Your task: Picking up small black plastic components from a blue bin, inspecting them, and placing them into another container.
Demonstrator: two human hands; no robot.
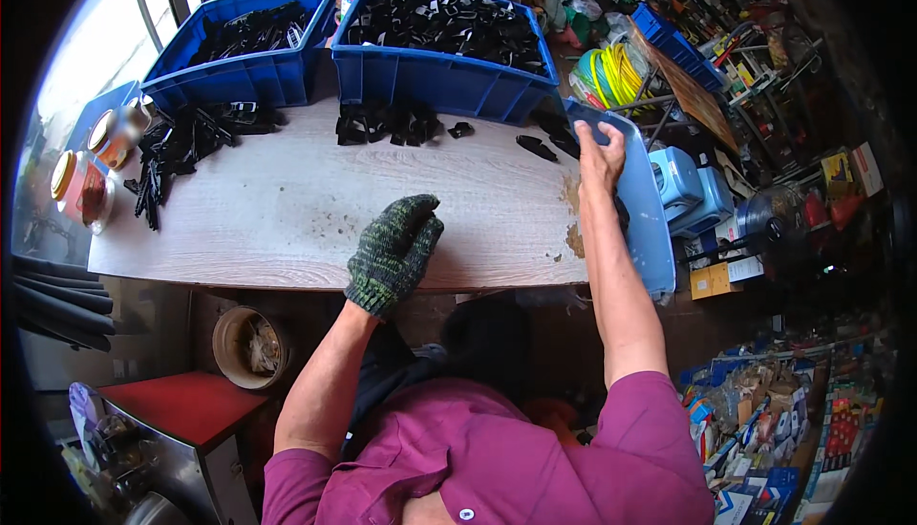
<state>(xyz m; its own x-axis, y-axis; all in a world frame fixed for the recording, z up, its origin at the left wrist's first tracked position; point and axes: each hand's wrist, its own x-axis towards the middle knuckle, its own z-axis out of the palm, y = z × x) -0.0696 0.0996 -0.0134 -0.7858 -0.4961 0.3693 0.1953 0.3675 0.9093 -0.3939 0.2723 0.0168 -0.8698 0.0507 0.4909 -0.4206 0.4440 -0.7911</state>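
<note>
My left hand, in a dark green knitted glove, hovers over the near edge of the pale wood-grain table. Its fingers curl in toward the thumb, and whatever may be inside them is hidden. Over at the right, my bare right hand is above the translucent blue tub, with thumb and fingers apart and nothing seen between them. Close beside it, dark pieces lie on the table. Black plastic parts form a row farther back, and one small black piece sits alone.
Two blue crates, one on the left and one on the right, hold many black parts. Long black strips are heaped near glass jars. A bucket and a red-topped cabinet stand below left.
</note>
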